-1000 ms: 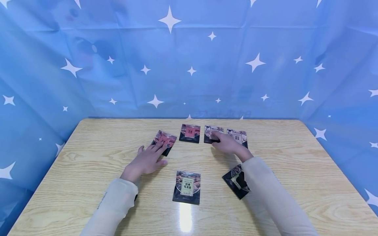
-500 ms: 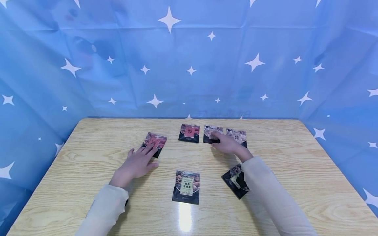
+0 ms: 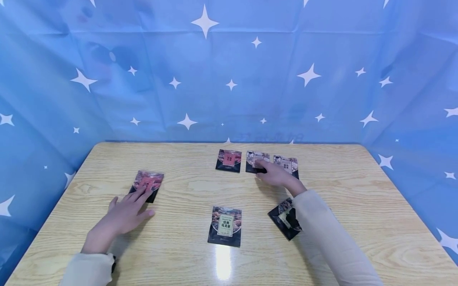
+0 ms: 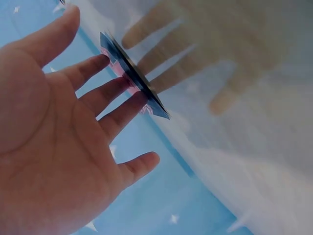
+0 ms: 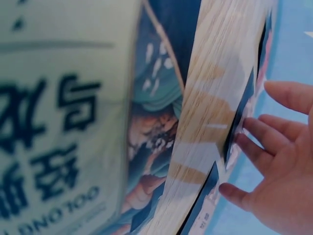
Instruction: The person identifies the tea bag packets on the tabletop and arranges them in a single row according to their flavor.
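Note:
My left hand (image 3: 123, 216) rests its outstretched fingertips on a black tea packet with a red label (image 3: 156, 179), on the left part of the table. In the left wrist view the fingers (image 4: 105, 95) are straight and spread, with the tips flat against the packet's printed face. At the back, right of centre, my right hand (image 3: 273, 173) touches a tea packet with a pale pink label (image 3: 257, 156). Its fingers (image 5: 271, 139) look extended in the right wrist view, tips on the packet. Part of that packet is hidden beneath the hand.
Another red-labelled packet (image 3: 229, 161) and a second pale-labelled one (image 3: 288, 163) lie along the back. Front centre lies an oolong tea packet with a green label (image 3: 224, 228). A slanted green-labelled packet (image 3: 280, 216) is partly covered by the right sleeve (image 3: 322, 226). A blue starred curtain (image 3: 229, 103) hangs behind.
My left hand has slid the red-labelled packet leftward and a little nearer across the table, away from the back row. The right hand has stayed on the pale-labelled packet.

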`<state>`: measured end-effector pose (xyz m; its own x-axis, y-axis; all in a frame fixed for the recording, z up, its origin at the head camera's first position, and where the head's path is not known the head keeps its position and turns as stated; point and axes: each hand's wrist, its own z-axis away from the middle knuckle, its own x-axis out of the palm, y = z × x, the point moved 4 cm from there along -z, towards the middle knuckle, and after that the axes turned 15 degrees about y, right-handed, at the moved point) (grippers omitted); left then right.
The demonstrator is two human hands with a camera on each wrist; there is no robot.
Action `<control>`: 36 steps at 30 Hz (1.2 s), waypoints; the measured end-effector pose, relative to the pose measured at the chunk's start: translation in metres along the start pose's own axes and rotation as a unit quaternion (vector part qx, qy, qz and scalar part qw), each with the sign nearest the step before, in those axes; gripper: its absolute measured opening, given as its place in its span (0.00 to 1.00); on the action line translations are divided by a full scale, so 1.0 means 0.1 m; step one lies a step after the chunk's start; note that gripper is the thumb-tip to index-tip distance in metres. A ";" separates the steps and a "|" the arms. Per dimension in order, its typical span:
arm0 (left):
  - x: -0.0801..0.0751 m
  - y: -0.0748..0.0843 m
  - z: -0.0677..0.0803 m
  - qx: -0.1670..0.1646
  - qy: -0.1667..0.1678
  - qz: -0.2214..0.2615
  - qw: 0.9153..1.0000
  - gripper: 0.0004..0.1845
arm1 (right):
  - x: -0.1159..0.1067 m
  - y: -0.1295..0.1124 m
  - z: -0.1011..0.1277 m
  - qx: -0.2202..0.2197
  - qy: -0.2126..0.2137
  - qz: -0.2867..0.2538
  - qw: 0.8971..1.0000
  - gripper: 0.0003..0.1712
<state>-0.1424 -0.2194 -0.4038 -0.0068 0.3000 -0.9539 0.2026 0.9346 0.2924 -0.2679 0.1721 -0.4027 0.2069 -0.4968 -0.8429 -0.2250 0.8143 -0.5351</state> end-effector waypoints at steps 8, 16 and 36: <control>-0.03 -0.21 0.19 -0.016 0.005 -0.007 1.000 0.39 | 0.00 -0.02 0.01 -0.002 -0.002 -0.006 1.000 0.32; -0.04 -0.25 0.26 -0.021 0.007 -0.023 0.999 0.39 | 0.00 -0.03 0.01 -0.010 0.000 -0.003 1.000 0.31; -0.05 -0.30 0.18 -0.031 0.008 0.020 0.999 0.41 | 0.00 -0.01 0.02 -0.007 0.001 0.005 1.000 0.31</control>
<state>-0.1308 -0.2521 -0.4086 -0.0163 0.3406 -0.9401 0.1424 0.9314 0.3350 -0.2660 0.1715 -0.4018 0.2034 -0.4892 -0.8481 -0.2408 0.8146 -0.5276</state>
